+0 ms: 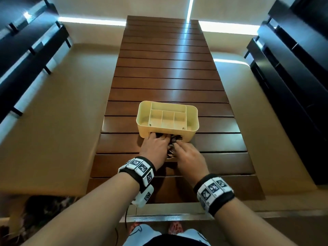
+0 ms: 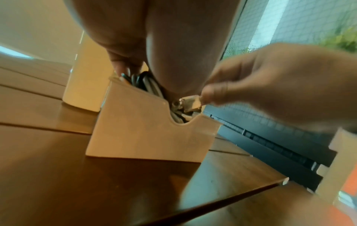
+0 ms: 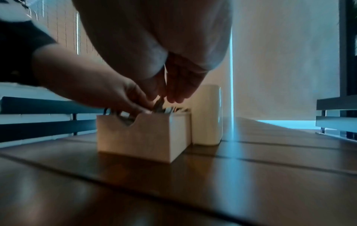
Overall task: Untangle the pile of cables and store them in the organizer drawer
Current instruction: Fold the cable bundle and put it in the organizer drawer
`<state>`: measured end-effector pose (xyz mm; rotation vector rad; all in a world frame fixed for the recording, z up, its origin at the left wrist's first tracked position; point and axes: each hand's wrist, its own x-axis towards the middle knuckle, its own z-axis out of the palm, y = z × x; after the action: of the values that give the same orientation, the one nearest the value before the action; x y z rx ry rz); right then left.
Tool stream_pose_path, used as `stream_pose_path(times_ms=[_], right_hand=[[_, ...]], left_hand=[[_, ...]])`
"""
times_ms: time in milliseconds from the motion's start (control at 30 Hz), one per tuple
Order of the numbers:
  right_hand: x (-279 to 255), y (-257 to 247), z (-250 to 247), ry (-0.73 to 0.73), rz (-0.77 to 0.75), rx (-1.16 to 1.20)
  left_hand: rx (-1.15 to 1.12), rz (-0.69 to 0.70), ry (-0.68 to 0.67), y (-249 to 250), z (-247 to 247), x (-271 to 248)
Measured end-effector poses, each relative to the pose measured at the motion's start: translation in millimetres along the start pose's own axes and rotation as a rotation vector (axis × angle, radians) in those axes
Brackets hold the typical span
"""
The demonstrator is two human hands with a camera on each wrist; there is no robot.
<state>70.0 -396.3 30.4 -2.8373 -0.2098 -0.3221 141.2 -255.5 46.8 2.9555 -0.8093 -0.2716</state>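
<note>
Pinching a metal plug point(image 2: 191, 102) at the drawer's notch, the right hand point(image 1: 190, 157) feeds it in; the left hand point(image 1: 156, 146) presses fingers down on the cables point(image 2: 146, 82).

Cables lie bundled inside the pulled-out drawer point(image 2: 146, 130) of the yellow organizer point(image 1: 168, 128) on the slatted table point(image 1: 168, 77); tucking that plug below the rim while the left holds the coils flat should let the drawer slide home unsnagged.

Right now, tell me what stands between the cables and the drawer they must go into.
Nothing visible does. The cables already sit in the pulled-out drawer, with the left hand pressing them down and the right hand pinching a connector at its notch.
</note>
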Motion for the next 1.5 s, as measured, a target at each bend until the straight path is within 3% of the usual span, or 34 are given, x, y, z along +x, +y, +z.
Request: stream_pose_path(times_ms=[100, 333, 467, 567, 900, 1067, 1233, 1500], right_hand=[[0.7, -1.5, 15.4, -0.068, 0.065, 0.062], [10.4, 1.7, 13.1, -0.186, 0.025, 0.028], [13.1, 0.5, 8.7, -0.184, 0.004, -0.055], [12.6, -3.3, 3.6, -0.25, -0.002, -0.029], [4.7, -4.6, 1.3, -0.343, 0.023, -0.002], [8.3, -8.6, -0.9, -0.07, 0.035, -0.001], [8.8, -13.9, 15.1, -0.285, 0.114, -0.005], [8.7, -13.8, 18.8, -0.33, 0.11, -0.058]], left_hand=[[-0.049, 0.003, 0.014, -3.8, 3.9, 1.8], [-0.119, 0.062, 0.022, -11.0, 4.7, 8.4], [-0.015, 0.12, 0.031, -11.7, 4.6, -10.9], [0.071, 0.173, -0.06, -8.1, 6.8, -28.4], [0.066, 0.121, -0.042, -10.4, 12.9, -19.5], [0.089, 0.148, -0.051, -8.8, 2.9, -15.7], [-0.003, 0.2, -0.01, -21.3, 4.8, -9.9], [-0.104, 0.184, 0.103, -32.9, 2.0, -6.5]])
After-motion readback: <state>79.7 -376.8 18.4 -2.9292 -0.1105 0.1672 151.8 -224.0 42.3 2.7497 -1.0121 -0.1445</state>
